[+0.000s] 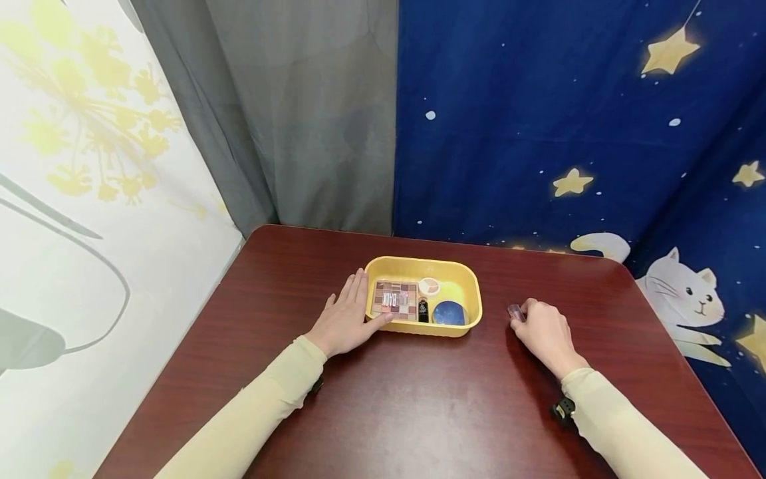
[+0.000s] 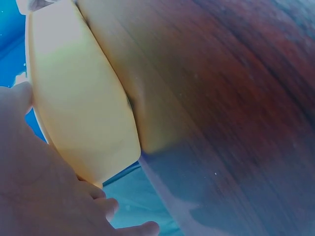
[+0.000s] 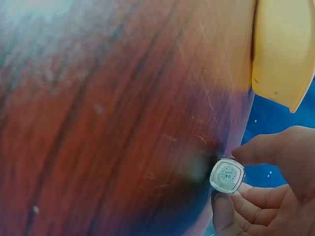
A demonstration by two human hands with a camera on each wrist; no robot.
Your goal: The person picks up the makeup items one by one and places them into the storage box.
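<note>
In the head view, a yellow plastic basket point(image 1: 427, 328) stands on the table. My left hand point(image 1: 344, 321) rests against its left end, fingers straight along the side and thumb over the front rim. Inside lie an eyeshadow palette point(image 1: 395, 299), a small black bottle point(image 1: 423, 311), a round white compact point(image 1: 429, 287) and a blue round case point(image 1: 449, 313). To the right of the basket, my right hand point(image 1: 547, 332) pinches a small lip gloss tube point(image 1: 516, 313) close over the table. The right wrist view shows its squarish base point(image 3: 227, 175), with a round label, between thumb and fingers.
The dark red-brown table point(image 1: 431, 412) has rounded far corners. Behind it hang a grey curtain point(image 1: 323, 133) and a blue curtain point(image 1: 509, 120) with stars and a white cat. A pale patterned curtain point(image 1: 90, 266) is at the left.
</note>
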